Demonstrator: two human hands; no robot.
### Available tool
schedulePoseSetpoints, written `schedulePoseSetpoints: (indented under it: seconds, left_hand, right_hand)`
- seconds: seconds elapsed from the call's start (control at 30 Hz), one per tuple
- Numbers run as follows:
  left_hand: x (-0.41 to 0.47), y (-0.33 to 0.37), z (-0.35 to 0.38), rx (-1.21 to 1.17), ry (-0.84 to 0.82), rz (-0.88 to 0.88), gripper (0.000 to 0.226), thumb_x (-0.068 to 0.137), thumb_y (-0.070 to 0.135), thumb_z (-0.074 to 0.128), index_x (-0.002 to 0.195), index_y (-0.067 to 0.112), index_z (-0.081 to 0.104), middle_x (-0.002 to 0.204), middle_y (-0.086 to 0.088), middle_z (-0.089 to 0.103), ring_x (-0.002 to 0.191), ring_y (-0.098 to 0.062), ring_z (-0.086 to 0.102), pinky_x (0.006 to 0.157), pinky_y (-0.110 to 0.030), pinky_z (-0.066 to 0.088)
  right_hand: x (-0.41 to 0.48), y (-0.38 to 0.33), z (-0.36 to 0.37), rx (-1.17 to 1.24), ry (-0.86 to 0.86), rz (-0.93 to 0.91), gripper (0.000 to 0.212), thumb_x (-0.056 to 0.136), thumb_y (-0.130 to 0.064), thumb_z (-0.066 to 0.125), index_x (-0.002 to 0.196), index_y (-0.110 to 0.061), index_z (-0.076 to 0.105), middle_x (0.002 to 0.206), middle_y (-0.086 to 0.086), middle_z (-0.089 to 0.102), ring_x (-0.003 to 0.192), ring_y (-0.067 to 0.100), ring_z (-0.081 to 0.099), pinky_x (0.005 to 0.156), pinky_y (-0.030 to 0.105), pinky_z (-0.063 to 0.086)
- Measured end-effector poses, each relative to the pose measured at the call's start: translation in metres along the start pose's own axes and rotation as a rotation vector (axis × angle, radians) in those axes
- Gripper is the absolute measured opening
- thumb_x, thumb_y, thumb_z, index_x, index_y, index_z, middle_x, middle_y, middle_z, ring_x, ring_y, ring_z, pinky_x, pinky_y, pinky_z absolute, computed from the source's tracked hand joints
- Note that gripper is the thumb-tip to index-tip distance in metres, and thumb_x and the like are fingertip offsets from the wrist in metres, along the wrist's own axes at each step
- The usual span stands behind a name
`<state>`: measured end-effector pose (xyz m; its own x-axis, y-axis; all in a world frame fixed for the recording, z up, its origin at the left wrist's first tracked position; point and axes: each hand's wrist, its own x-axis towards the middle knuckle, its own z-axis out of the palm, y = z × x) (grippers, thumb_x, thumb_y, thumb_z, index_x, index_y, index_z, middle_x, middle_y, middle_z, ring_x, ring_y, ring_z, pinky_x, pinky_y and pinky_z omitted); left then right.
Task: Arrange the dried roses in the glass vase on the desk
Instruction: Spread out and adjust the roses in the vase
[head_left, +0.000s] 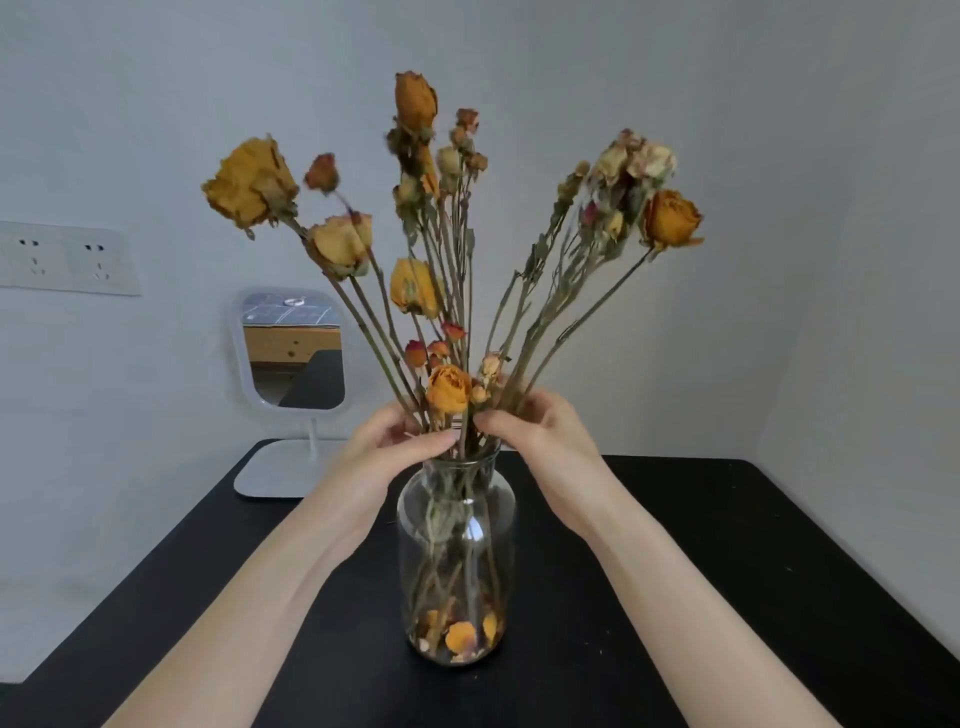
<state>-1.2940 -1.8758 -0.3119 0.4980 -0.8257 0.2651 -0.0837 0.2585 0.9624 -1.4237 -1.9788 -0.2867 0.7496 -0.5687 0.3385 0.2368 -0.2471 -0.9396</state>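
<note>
Stems at the vase mouth are hidden behind fingers; top blooms blurred; forearms cut off at the bottom. Left hand (385, 446) and right hand (540, 435) each curl their fingers round the dried roses (448, 388) just above the glass vase (457, 561), which stands mid desk (701, 545). Loose petals (460, 636) lie in the vase bottom. Mirror (293, 353) at back-left corner; wall sockets (67, 260) partly cut off.

Orange-yellow dried roses (447, 218), clear glass vase (457, 561), black desk (701, 571), white-framed mirror (291, 353), pale grey wall (779, 156)

no readable text, no labels, no brands, no numbers
</note>
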Motion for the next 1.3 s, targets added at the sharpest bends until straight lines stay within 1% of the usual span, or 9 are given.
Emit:
schedulePoseSetpoints:
  seconds: [0.17,0.4,0.53,0.67,0.77,0.9,1.03,1.2,1.3]
  left_hand:
    - [0.005,0.010,-0.001,-0.047,0.041,0.057,0.051,0.062,0.025,0.071,0.112,0.023,0.062,0.109,0.002,0.069,0.108,-0.015,0.060,0.097,-0.035,0.040]
    - [-0.002,-0.001,0.000,0.029,-0.016,0.018,0.042,0.066,0.034,0.070,0.107,0.023,0.068,0.108,0.003,0.070,0.106,-0.010,0.062,0.097,-0.030,0.041]
    - [0.004,0.005,-0.004,-0.024,-0.020,0.104,0.040,0.067,0.023,0.076,0.105,0.032,0.066,0.110,0.004,0.069,0.108,-0.012,0.060,0.092,-0.031,0.042]
    - [-0.005,-0.015,-0.009,0.040,-0.090,0.013,0.071,0.058,0.036,0.079,0.123,0.033,0.052,0.124,0.008,0.061,0.119,-0.010,0.053,0.102,-0.037,0.039]
    - [-0.016,-0.037,-0.008,0.130,-0.173,-0.073,0.080,0.054,0.041,0.082,0.125,0.041,0.044,0.126,0.017,0.058,0.118,-0.004,0.052,0.102,-0.033,0.040]
    - [-0.022,-0.054,-0.006,0.135,-0.154,-0.111,0.084,0.048,0.043,0.085,0.117,0.051,0.039,0.113,0.034,0.058,0.108,0.011,0.054,0.081,-0.010,0.046]
    - [-0.031,-0.066,-0.005,0.112,-0.194,-0.081,0.101,0.054,0.021,0.086,0.130,0.047,0.026,0.123,0.029,0.050,0.109,0.014,0.051,0.078,-0.007,0.046]
    - [-0.028,-0.064,-0.007,0.191,-0.194,-0.080,0.094,0.056,0.019,0.084,0.134,0.030,0.034,0.129,0.011,0.052,0.113,0.002,0.054,0.088,-0.018,0.049]
    - [-0.022,-0.060,-0.008,0.176,-0.219,-0.074,0.091,0.058,0.017,0.083,0.134,0.026,0.035,0.127,0.009,0.054,0.112,0.002,0.055,0.082,-0.013,0.049]
  right_hand:
    - [0.007,-0.004,-0.003,0.172,0.027,-0.081,0.032,0.086,-0.006,0.057,0.118,-0.004,0.056,0.115,0.011,0.066,0.109,0.022,0.060,0.100,0.039,0.043]
    - [0.000,0.008,-0.002,0.011,-0.037,-0.018,0.027,0.083,-0.006,0.062,0.109,-0.015,0.063,0.106,-0.002,0.071,0.100,0.007,0.064,0.081,0.016,0.049]
    - [0.007,-0.003,-0.006,0.180,-0.014,-0.097,0.046,0.080,0.002,0.063,0.124,-0.003,0.051,0.117,0.014,0.064,0.111,0.025,0.060,0.100,0.039,0.043]
    - [0.000,0.009,-0.011,0.120,-0.095,0.010,0.056,0.078,-0.006,0.068,0.129,-0.005,0.045,0.124,0.015,0.060,0.116,0.026,0.056,0.107,0.048,0.036]
    - [-0.004,0.020,-0.009,0.008,-0.197,0.111,0.059,0.072,-0.024,0.074,0.126,-0.013,0.052,0.122,0.004,0.063,0.115,0.018,0.058,0.107,0.044,0.037]
    - [-0.001,0.023,-0.006,-0.074,-0.273,0.096,0.045,0.073,-0.026,0.075,0.115,-0.027,0.059,0.114,-0.005,0.067,0.106,0.010,0.062,0.096,0.030,0.047]
    - [-0.004,0.027,0.000,-0.176,-0.285,0.065,0.042,0.073,-0.021,0.077,0.106,-0.040,0.059,0.108,-0.017,0.067,0.101,-0.001,0.061,0.077,0.009,0.049]
    - [-0.002,0.033,0.001,-0.204,-0.192,0.032,0.040,0.071,-0.025,0.079,0.105,-0.036,0.059,0.099,-0.022,0.068,0.095,-0.005,0.062,0.070,0.006,0.048]
    - [-0.001,0.033,-0.002,-0.184,-0.160,0.014,0.042,0.071,-0.032,0.078,0.107,-0.037,0.058,0.103,-0.020,0.068,0.097,-0.004,0.062,0.073,0.008,0.049]
